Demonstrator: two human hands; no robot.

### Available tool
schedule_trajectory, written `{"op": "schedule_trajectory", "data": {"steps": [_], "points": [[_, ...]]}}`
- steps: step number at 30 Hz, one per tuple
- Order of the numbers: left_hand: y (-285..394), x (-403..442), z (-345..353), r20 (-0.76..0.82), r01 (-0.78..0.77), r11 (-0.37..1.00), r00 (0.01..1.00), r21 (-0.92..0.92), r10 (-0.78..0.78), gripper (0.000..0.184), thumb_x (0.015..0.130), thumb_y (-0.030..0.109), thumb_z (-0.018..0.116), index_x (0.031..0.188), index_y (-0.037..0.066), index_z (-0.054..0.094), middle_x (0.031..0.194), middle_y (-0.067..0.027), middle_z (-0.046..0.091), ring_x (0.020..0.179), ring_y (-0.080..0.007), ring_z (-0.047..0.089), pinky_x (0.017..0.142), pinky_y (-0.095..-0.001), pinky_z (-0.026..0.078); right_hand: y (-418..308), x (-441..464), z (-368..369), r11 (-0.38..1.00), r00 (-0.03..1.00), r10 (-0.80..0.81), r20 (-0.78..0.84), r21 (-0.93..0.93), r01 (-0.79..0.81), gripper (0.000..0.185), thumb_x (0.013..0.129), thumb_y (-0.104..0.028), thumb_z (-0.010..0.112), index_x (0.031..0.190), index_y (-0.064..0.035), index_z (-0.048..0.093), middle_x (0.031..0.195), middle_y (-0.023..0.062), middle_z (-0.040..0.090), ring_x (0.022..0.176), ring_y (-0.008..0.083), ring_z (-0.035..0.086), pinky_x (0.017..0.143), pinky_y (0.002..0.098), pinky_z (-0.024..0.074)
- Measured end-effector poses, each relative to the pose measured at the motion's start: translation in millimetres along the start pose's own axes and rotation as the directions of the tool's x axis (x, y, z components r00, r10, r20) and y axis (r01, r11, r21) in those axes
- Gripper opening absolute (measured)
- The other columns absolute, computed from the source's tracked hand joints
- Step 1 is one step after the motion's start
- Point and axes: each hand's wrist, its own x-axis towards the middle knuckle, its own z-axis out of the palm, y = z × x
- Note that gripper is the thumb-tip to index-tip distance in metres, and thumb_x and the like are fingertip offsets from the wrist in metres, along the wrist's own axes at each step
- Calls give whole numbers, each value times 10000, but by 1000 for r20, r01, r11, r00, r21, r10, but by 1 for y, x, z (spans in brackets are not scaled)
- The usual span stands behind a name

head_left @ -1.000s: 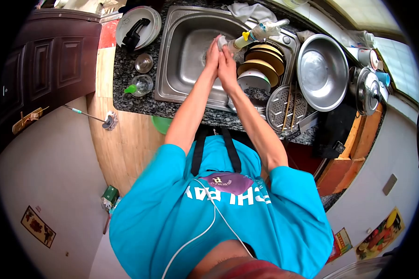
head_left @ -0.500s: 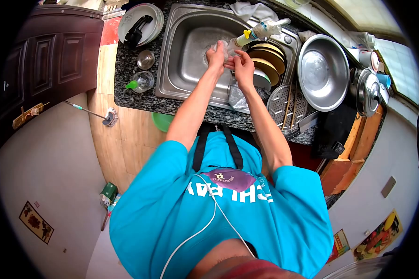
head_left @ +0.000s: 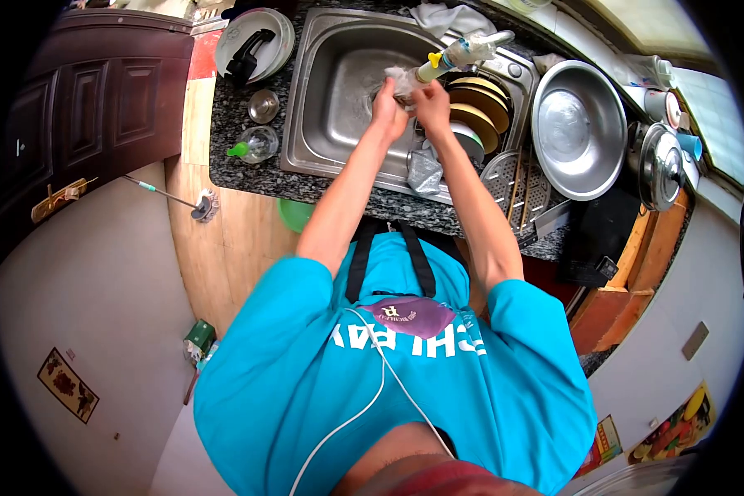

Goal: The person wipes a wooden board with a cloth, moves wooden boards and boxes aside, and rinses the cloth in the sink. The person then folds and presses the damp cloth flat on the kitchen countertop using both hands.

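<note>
Over the steel sink (head_left: 322, 91), my left hand (head_left: 390, 114) is closed on a crumpled whitish thing (head_left: 402, 81), perhaps thin cloth or plastic film. My right hand (head_left: 432, 107) is closed at its other side, the fingers bent and partly hidden. Both hands are just below the end of the tap (head_left: 430, 71), which has a yellow clip and a clear wrapping. To the right of my right hand, several plates (head_left: 479, 103) stand on edge in the smaller basin. A crumpled silvery bag (head_left: 424, 171) lies by my right wrist.
A large steel basin (head_left: 579, 132) and a perforated steel plate with chopsticks (head_left: 512, 186) lie to the right. A lidded pot (head_left: 660, 169) stands beyond. On the left are stacked bowls (head_left: 283, 50), a small metal bowl (head_left: 263, 106) and a green-capped bottle (head_left: 258, 145).
My right hand has turned and closed, its fingers more curled toward the whitish thing. My left hand has dropped slightly, and more of the thing shows above it. The view has shifted slightly.
</note>
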Motion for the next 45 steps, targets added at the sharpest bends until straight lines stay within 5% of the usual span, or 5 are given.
{"op": "schedule_trajectory", "data": {"steps": [13,23,29,40,45], "points": [[-17,3,20,-85,-224,943,964,245,251,260,1057,208,440,1206,46,578,1087,-95,657,985,-191,651,843,-421,568,-10,-9,5,986,989,-62,-132,145,81,179,992,-110,599,1100,19,659,954,72,704,862,112,630,793,262,513],[-10,21,12,4,-1,998,1000,-65,1,290,1045,278,490,1158,26,579,1001,-122,688,817,-254,692,621,-387,577,-45,-6,-27,1000,999,-15,-32,8,16,315,995,-20,496,1306,7,457,921,156,711,736,221,727,624,331,620],[-11,21,12,-211,-19,990,978,-139,-10,360,1063,323,434,1234,36,566,1042,-177,668,807,-281,688,659,-384,585,-70,1,-29,971,993,76,-92,235,-53,608,952,84,381,1443,-168,126,1129,259,621,804,334,734,662,435,648],[-4,20,-10,-169,57,974,981,-220,-95,374,1064,351,448,1176,9,546,968,-170,653,746,-276,660,627,-385,579,-51,37,-53,722,956,211,-201,691,-14,344,997,36,415,1311,-64,317,1152,297,589,995,366,677,879,487,604],[-9,-6,-17,-162,-7,999,987,-35,2,360,1054,370,487,1051,27,599,855,-125,660,719,-236,660,568,-358,543,-7,-44,-11,981,964,-193,-185,-69,183,386,980,-144,639,1306,-66,447,874,71,639,749,128,616,639,274,501]]}}
